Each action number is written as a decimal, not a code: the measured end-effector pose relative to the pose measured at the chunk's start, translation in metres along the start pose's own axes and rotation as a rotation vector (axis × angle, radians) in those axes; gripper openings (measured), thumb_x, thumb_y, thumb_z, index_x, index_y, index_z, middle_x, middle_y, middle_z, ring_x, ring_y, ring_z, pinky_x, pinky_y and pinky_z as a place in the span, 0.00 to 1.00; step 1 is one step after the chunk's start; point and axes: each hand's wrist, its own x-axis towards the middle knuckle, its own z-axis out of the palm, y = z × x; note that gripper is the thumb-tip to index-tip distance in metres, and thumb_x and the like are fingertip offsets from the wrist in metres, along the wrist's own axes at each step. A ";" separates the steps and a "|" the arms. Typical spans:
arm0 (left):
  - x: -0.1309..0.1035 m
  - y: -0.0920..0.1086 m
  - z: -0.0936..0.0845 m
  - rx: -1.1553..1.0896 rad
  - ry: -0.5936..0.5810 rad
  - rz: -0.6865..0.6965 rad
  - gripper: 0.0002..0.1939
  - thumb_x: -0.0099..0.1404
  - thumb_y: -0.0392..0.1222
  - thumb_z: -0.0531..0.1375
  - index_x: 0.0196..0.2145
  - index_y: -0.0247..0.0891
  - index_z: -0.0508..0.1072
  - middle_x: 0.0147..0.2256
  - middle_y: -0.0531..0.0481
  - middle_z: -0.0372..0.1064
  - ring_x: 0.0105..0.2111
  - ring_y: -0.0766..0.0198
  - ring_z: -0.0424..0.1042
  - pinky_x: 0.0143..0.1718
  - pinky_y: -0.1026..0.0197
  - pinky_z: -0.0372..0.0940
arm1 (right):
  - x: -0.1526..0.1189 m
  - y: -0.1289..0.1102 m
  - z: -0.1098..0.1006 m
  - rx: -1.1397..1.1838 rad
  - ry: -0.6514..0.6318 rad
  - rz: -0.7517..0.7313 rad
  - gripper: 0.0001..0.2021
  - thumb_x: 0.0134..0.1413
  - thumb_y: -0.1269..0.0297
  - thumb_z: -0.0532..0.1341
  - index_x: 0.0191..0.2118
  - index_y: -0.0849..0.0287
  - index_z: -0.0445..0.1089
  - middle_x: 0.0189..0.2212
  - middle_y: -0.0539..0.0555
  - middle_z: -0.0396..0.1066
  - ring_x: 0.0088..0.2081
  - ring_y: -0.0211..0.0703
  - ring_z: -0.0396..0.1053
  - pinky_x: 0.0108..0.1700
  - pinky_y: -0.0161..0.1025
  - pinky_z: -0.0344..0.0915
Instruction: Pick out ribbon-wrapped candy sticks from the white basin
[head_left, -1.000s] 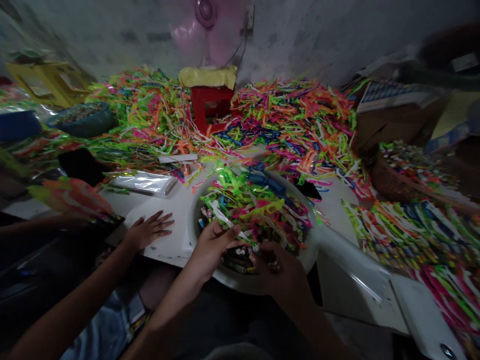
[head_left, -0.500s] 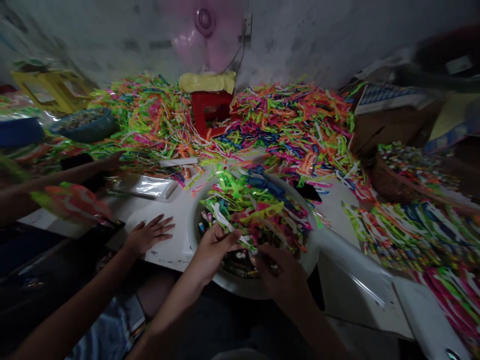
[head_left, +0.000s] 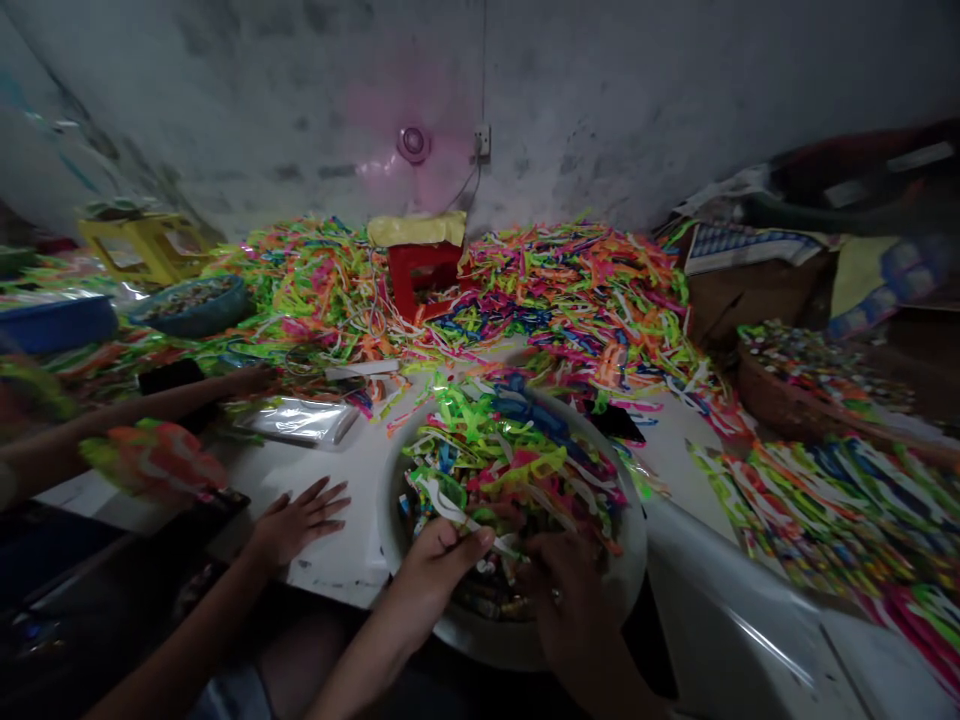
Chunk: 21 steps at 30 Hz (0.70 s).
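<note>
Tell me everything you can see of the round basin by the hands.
The basin is a round, pale grey-white tub with a smooth rim, apparently plastic. It stands open side up at the front of the white table, its near side seeming to overhang the edge; the underside is hidden. Glossy colored strips heap across the back and middle; small pieces lie at the front. The left hand and right hand are over its near side; whether either touches the rim is unclear.

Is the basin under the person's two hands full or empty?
It looks quite full, certainly not empty: colourful strips heap across the basin, hiding its bottom. How deep they go, I cannot tell.
</note>
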 end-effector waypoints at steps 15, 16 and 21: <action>-0.035 0.008 0.089 0.516 0.229 0.308 0.28 0.51 0.59 0.61 0.49 0.50 0.66 0.34 0.50 0.74 0.36 0.52 0.73 0.31 0.54 0.67 | -0.021 0.041 -0.037 0.028 0.096 -0.016 0.10 0.60 0.58 0.54 0.41 0.52 0.70 0.39 0.54 0.70 0.43 0.47 0.67 0.44 0.42 0.64; -0.035 0.010 0.101 0.557 0.259 0.333 0.29 0.52 0.58 0.60 0.51 0.49 0.64 0.34 0.50 0.74 0.34 0.54 0.73 0.29 0.56 0.67 | -0.025 0.044 -0.037 0.028 0.094 -0.052 0.10 0.60 0.59 0.53 0.40 0.52 0.70 0.37 0.54 0.70 0.41 0.46 0.67 0.42 0.41 0.65; -0.027 0.022 0.134 1.160 0.481 0.403 0.26 0.58 0.51 0.56 0.53 0.40 0.64 0.35 0.45 0.73 0.27 0.61 0.72 0.26 0.62 0.64 | -0.032 0.034 -0.033 0.017 -0.040 -0.139 0.10 0.62 0.61 0.50 0.42 0.53 0.68 0.35 0.53 0.72 0.38 0.42 0.70 0.40 0.37 0.66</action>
